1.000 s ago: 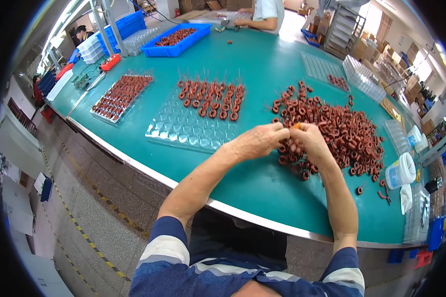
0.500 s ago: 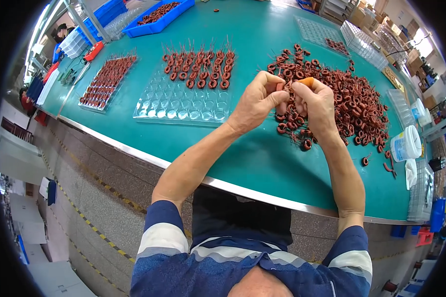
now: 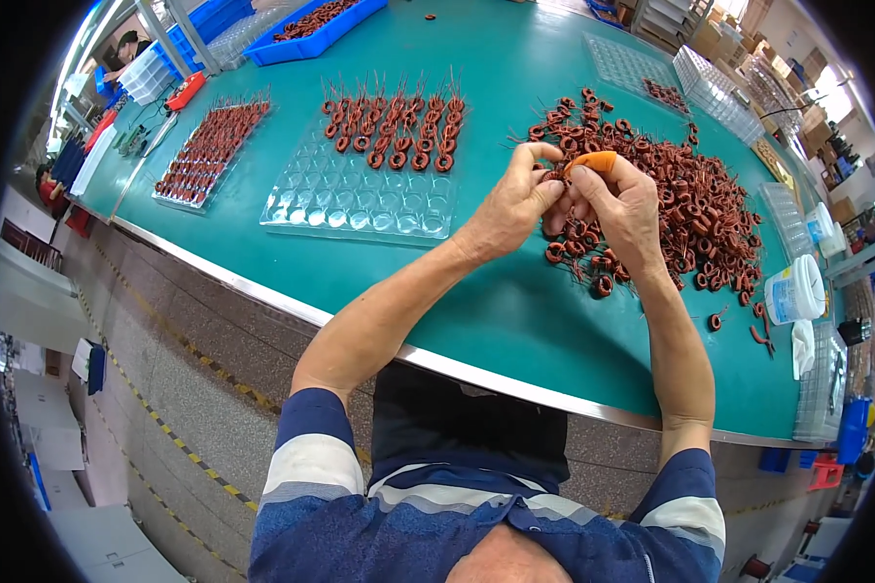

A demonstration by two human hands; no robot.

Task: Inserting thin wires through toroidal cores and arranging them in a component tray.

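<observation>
My left hand and my right hand meet above the green table, fingertips pinched together on a small copper-wound ring coil. An orange cover sits on my right index fingertip. Just behind and to the right of the hands lies a big heap of the same reddish coils. To the left is a clear plastic cell tray whose far rows hold coils standing with wire leads up; its near rows are bare.
A second tray filled with coils lies further left. A blue bin of coils stands at the back. A white tub sits at the right edge, with stacked clear trays behind. The table's metal front edge borders a grey floor.
The hands have lifted slightly off the heap and come closer together on one coil. The view has shifted nearer over the table.
</observation>
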